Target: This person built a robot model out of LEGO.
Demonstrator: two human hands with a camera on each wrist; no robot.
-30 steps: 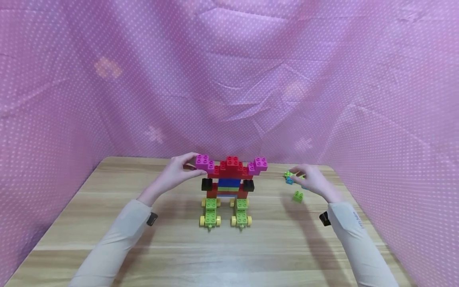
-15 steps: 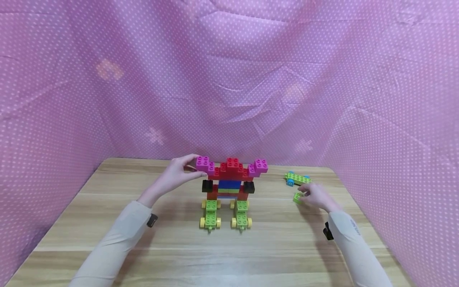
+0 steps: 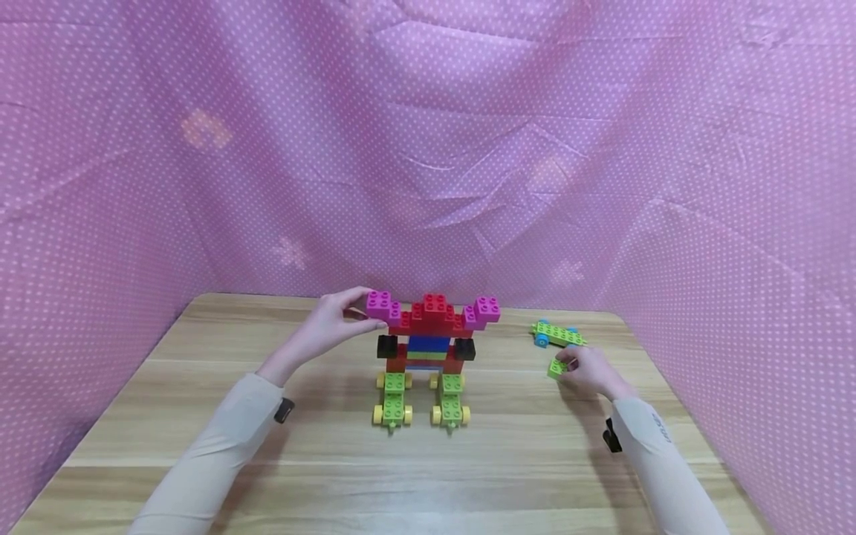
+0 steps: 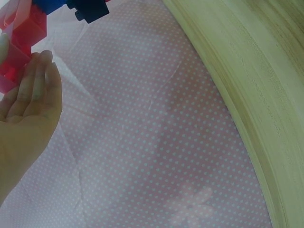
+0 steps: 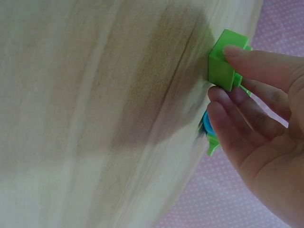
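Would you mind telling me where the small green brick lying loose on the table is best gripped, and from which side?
Probably by its two smooth side walls, coming from above on its right. The small green brick sits studs-up on the table, so the studded top gives poor purchase while the flat walls suit a pinch. The right hand already pinches it so; the wheeled green plate lies behind, apart.

We see the model [image 4: 28, 28] cut off at the left wrist view's edge; the right hand [image 3: 588, 370] partly hides the brick [image 3: 556, 368].
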